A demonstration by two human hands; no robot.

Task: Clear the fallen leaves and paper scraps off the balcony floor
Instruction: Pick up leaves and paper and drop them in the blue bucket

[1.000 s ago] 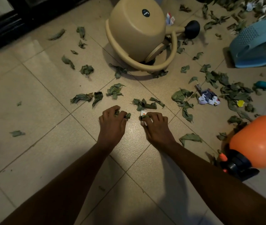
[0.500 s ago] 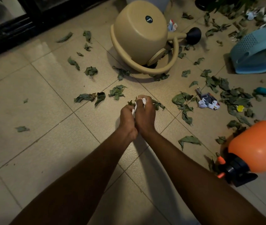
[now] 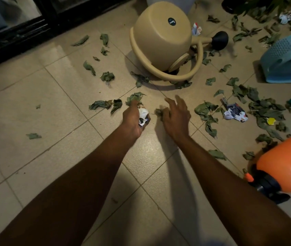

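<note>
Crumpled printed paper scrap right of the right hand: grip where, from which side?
Pinch the crumpled paper scrap from above, across its raised middle folds, with the nearer right hand. Its edges lie low on the tile, likely hard to get under.

watering can (image 3: 160,38) lies among leaves (image 3: 206,108); basket (image 3: 286,59) right of it; sprayer (image 3: 283,164) nearer, also right.

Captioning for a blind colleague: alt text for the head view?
The left hand grips crumpled paper scraps while the right hand, fingers spread, hovers among scattered leaves on the tiled floor; a toppled beige watering can, blue basket and orange sprayer lie nearby.
</note>
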